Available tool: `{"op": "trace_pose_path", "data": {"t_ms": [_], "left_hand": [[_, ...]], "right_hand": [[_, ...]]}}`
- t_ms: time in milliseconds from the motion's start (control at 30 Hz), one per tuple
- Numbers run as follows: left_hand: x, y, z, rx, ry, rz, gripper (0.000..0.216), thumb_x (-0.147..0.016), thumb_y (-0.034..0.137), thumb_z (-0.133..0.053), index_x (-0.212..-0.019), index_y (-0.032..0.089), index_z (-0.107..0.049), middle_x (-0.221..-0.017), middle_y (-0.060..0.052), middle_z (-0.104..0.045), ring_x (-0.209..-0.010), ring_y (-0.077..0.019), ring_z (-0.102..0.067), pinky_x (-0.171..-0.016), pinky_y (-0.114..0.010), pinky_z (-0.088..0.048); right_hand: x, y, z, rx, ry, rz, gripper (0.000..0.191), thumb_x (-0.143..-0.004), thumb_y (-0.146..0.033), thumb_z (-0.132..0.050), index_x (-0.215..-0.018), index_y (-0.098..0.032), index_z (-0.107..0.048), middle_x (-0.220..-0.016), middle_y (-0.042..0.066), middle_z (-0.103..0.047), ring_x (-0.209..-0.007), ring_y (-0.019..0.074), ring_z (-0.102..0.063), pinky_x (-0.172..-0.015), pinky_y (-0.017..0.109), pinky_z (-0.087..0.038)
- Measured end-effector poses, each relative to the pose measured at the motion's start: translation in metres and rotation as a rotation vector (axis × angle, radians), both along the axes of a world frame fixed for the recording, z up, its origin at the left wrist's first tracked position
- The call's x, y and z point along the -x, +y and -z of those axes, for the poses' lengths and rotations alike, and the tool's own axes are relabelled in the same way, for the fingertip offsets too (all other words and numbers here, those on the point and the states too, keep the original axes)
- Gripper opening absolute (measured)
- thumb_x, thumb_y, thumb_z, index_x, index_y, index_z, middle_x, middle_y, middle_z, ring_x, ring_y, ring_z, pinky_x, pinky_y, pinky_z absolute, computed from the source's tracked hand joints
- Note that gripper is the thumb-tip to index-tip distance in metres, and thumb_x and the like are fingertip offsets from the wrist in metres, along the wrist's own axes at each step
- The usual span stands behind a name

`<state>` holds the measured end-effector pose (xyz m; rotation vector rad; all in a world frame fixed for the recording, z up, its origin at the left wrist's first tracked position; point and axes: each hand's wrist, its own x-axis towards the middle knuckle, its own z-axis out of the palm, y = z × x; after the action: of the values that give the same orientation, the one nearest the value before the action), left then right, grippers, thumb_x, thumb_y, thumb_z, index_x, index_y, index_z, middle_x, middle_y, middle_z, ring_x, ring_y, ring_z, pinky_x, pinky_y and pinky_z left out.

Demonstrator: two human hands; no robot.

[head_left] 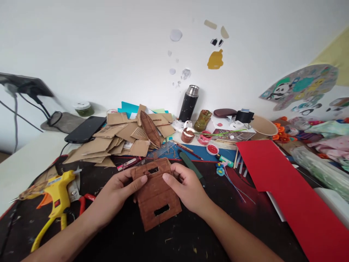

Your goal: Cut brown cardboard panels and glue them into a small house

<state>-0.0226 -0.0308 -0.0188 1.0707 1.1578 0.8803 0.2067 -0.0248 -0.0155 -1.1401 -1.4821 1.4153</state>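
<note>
Both hands hold a brown-painted cardboard piece (156,194) above the dark table mat. Two rectangular slots are cut through it, one near its far edge and one near its near edge, and crease lines run across it. My left hand (131,183) is closed on its left far side, thumb on top and fingers underneath. On the opposite side my right hand (187,185) grips the right far edge, its thumb lying on the brown face. Fingertips under the piece are hidden. Just beyond it lie a clear ruler (160,148) and a dark green pen-shaped tool (192,167).
A yellow glue gun (58,191) and red-handled pliers (83,203) lie at left. Cardboard scraps (109,140) are piled behind, with a brown boat-shaped piece (149,129) on top. A black flask (188,105) and open paint pots stand at the back. Red sheet (289,196) covers the right.
</note>
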Motion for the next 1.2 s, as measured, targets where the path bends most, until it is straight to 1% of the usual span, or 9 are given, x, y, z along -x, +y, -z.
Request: {"op": "trace_pose_path", "data": {"t_ms": [133,300,400,500,633,767,933,1100,1200], "left_hand": [[0.000,0.000,0.002,0.020,-0.050,-0.004,0.048,-0.080,0.061,-0.086,-0.107,0.022,-0.084,-0.093,-0.007,-0.078,-0.066,-0.0142,-0.058,-0.052,-0.023,-0.046],[0.002,0.000,0.003,-0.006,-0.053,-0.018,0.038,-0.083,0.056,-0.086,-0.093,0.019,-0.082,-0.083,-0.004,-0.073,-0.063,-0.0126,-0.055,-0.051,-0.023,-0.047],[0.002,0.000,0.000,-0.019,-0.061,-0.060,0.039,-0.083,0.055,-0.086,-0.101,0.020,-0.081,-0.091,-0.005,-0.077,-0.065,-0.0140,-0.058,-0.050,-0.024,-0.047],[0.000,0.002,-0.006,-0.030,-0.059,-0.119,0.044,-0.079,0.053,-0.089,-0.110,0.023,-0.079,-0.106,-0.006,-0.082,-0.082,-0.0195,-0.070,-0.065,-0.027,-0.057],[-0.003,0.004,-0.010,-0.016,-0.039,-0.129,0.050,-0.066,0.049,-0.098,-0.103,0.026,-0.075,-0.110,-0.005,-0.084,-0.102,-0.0266,-0.075,-0.087,-0.034,-0.061],[-0.001,0.005,-0.006,-0.012,-0.026,-0.102,0.043,-0.070,0.049,-0.096,-0.099,0.023,-0.077,-0.088,-0.002,-0.079,-0.083,-0.0203,-0.071,-0.075,-0.030,-0.059],[-0.002,0.006,-0.006,-0.047,-0.081,-0.194,0.037,-0.072,0.049,-0.095,-0.076,0.020,-0.072,-0.064,0.004,-0.060,-0.053,-0.0084,-0.044,-0.045,-0.019,-0.040],[-0.004,0.012,-0.012,0.007,-0.198,-0.343,0.044,-0.062,0.046,-0.100,-0.090,0.019,-0.078,-0.085,-0.001,-0.071,-0.064,-0.0116,-0.057,-0.044,-0.018,-0.047],[-0.004,0.013,-0.013,0.047,-0.227,-0.348,0.049,-0.060,0.041,-0.101,-0.098,0.019,-0.080,-0.096,-0.003,-0.073,-0.074,-0.0148,-0.063,-0.048,-0.020,-0.053]], "right_hand": [[-0.001,0.000,-0.002,-0.018,-0.004,0.004,0.029,-0.097,-0.051,-0.070,-0.096,-0.022,-0.069,-0.081,0.000,-0.065,-0.074,0.0180,-0.057,-0.069,0.031,-0.045],[-0.001,-0.001,-0.002,-0.024,0.033,0.009,0.025,-0.098,-0.048,-0.069,-0.097,-0.023,-0.070,-0.085,0.001,-0.067,-0.076,0.0182,-0.060,-0.069,0.031,-0.046],[0.000,-0.002,-0.001,-0.026,0.015,-0.012,0.025,-0.099,-0.048,-0.069,-0.100,-0.023,-0.071,-0.087,0.001,-0.070,-0.079,0.0190,-0.062,-0.071,0.032,-0.047],[0.001,-0.003,0.002,-0.044,-0.052,-0.029,0.025,-0.100,-0.048,-0.068,-0.098,-0.023,-0.071,-0.090,0.002,-0.071,-0.080,0.0197,-0.062,-0.071,0.032,-0.047],[0.000,-0.003,0.004,-0.113,-0.178,-0.034,0.024,-0.101,-0.046,-0.067,-0.094,-0.023,-0.070,-0.090,0.002,-0.071,-0.081,0.0199,-0.062,-0.071,0.032,-0.047],[0.000,-0.003,0.004,-0.140,-0.221,-0.048,0.023,-0.099,-0.045,-0.069,-0.096,-0.023,-0.070,-0.089,0.002,-0.070,-0.082,0.0196,-0.063,-0.072,0.031,-0.047],[0.001,-0.001,0.002,-0.093,-0.114,-0.033,0.026,-0.098,-0.048,-0.068,-0.096,-0.022,-0.069,-0.082,-0.001,-0.064,-0.074,0.0166,-0.057,-0.068,0.030,-0.045],[0.000,0.005,0.007,0.021,0.136,-0.014,0.037,-0.095,-0.060,-0.071,-0.094,-0.023,-0.066,-0.077,-0.002,-0.062,-0.065,0.0155,-0.055,-0.060,0.030,-0.046],[-0.001,0.010,0.013,0.066,0.211,0.034,0.044,-0.090,-0.066,-0.074,-0.095,-0.023,-0.068,-0.080,0.000,-0.066,-0.065,0.0169,-0.059,-0.060,0.031,-0.048]]}}
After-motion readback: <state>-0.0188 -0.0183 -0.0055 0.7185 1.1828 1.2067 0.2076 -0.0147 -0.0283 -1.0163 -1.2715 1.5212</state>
